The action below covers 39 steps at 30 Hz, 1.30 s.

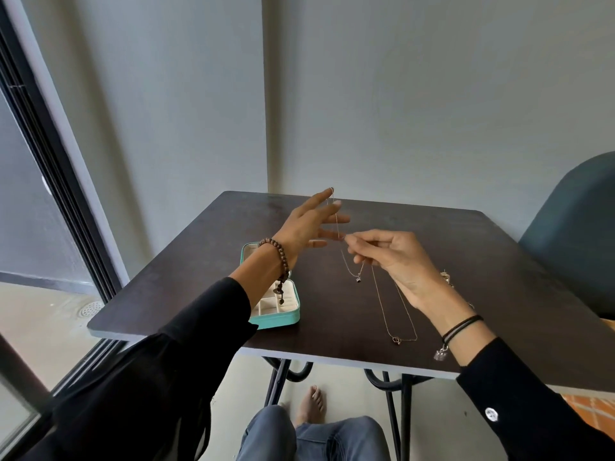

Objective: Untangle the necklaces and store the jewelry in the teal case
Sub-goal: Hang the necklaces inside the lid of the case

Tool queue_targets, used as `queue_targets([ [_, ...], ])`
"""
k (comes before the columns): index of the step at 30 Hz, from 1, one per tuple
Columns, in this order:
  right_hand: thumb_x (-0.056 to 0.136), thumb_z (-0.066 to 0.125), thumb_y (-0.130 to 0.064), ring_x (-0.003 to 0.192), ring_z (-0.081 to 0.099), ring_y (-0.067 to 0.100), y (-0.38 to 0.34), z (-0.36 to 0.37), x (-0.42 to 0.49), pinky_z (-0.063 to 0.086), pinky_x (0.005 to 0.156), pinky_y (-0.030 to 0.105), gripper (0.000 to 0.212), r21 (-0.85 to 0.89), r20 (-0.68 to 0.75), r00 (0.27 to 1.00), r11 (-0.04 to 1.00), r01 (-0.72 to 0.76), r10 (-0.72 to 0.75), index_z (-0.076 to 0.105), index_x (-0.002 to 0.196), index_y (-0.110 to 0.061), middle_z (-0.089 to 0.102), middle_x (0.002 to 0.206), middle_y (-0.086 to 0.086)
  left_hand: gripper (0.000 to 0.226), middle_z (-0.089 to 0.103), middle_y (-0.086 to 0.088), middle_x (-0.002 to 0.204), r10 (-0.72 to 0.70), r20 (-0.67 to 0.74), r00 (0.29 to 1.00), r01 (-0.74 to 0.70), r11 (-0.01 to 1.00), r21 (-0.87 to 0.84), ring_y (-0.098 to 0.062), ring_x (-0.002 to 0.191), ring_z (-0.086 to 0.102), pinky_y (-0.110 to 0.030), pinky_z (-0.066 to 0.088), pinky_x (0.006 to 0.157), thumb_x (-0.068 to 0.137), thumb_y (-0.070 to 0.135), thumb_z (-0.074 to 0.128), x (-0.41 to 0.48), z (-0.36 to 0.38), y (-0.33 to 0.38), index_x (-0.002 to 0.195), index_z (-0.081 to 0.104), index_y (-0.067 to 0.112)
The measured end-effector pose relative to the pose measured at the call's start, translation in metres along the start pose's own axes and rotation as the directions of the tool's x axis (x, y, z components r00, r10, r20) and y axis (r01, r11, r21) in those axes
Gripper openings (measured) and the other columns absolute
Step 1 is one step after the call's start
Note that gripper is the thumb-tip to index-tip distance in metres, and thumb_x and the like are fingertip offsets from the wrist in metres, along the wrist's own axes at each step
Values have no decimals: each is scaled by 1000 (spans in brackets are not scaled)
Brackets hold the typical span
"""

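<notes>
Teal case sits open on the left of the table, by the front edge. Left hand is up, fingers spread straight, with a fine chain looped over the index tip. Right hand pinches that chain right beside those fingers, and its dark pendant dangles below. A long chain trails from the right hand onto the table.

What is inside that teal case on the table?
The teal case lies open, showing pale divided compartments; those visible look empty. The left wrist, with its bead bracelet and dangling tassel, covers the middle, so what lies there cannot be seen.
</notes>
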State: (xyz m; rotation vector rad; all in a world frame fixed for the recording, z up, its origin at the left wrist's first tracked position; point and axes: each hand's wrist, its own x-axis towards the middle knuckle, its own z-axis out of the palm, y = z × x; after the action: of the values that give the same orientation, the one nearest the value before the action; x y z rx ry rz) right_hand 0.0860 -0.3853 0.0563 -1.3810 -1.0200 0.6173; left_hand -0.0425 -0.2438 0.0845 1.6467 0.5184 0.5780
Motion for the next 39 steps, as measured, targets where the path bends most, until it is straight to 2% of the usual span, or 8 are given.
queue_targets([
  [5, 87, 78, -27, 79, 65, 18, -10, 2, 8, 54, 88, 36, 18, 52, -36, 999, 999, 11, -9, 81, 99, -15, 77, 90, 8, 49, 77, 4, 97, -14, 15, 1000, 11, 984, 177, -16, 73, 73, -39, 48, 94, 101, 56, 39, -9, 7, 1, 126, 63, 22],
  [10, 88, 78, -31, 78, 60, 10, -3, 4, 7, 50, 81, 29, 14, 76, -124, 992, 997, 0, 10, 81, 97, -20, 78, 94, 3, 67, 71, -2, 76, -38, 49, 998, 27, 981, 193, -18, 63, 58, -38, 49, 87, 102, 60, 29, -14, 10, 3, 92, 77, 15],
  [17, 95, 69, -27, 99, 72, 16, 7, 7, 6, 51, 85, 30, 15, 174, -84, 992, 982, -78, 94, 73, 100, -13, 77, 100, 5, 77, 64, -4, 73, -63, 108, 992, 43, 983, 181, -22, 71, 52, -33, 46, 78, 100, 64, 25, -11, 8, 0, 91, 80, 11],
  [22, 83, 78, -29, 83, 69, 15, 6, 9, 4, 54, 79, 29, 25, 338, -43, 987, 932, -134, 157, 71, 99, -11, 74, 83, 0, 68, 64, 0, 71, -63, 96, 993, 54, 994, 91, -15, 65, 56, -25, 49, 70, 102, 59, 30, -10, 7, -4, 102, 76, 9],
  [27, 83, 78, -18, 68, 62, 13, 2, 8, 1, 58, 77, 30, 12, 555, -33, 986, 823, -120, 166, 68, 89, -13, 58, 68, -1, 61, 64, 0, 71, -76, 85, 994, 73, 997, 32, -13, 64, 59, -26, 50, 71, 104, 55, 30, -11, 6, -12, 108, 73, 13],
  [30, 80, 77, -18, 61, 56, 11, -1, 8, 0, 53, 59, 21, 17, 670, -46, 986, 737, -90, 162, 66, 91, -11, 55, 67, -1, 58, 63, -1, 69, -88, 80, 993, 88, 996, 11, -14, 64, 60, -28, 50, 71, 104, 54, 30, -12, 9, -15, 110, 71, 13],
  [34, 86, 77, -22, 56, 50, 10, 5, 6, -3, 37, 41, 16, 18, 436, -29, 986, 890, -133, 161, 68, 95, -9, 61, 74, 4, 56, 62, 0, 66, -83, 67, 994, 86, 996, -34, -14, 59, 57, -24, 48, 63, 104, 52, 32, -12, 10, -15, 114, 69, 12],
  [39, 94, 71, -37, 58, 47, 14, 12, 8, -6, 39, 51, 21, 35, 108, 55, 986, 980, -166, 160, 70, 102, -2, 63, 74, 6, 55, 63, -1, 66, -66, 41, 997, 68, 996, -62, -16, 61, 57, -22, 49, 59, 104, 52, 33, -12, 7, -11, 116, 68, 12],
])
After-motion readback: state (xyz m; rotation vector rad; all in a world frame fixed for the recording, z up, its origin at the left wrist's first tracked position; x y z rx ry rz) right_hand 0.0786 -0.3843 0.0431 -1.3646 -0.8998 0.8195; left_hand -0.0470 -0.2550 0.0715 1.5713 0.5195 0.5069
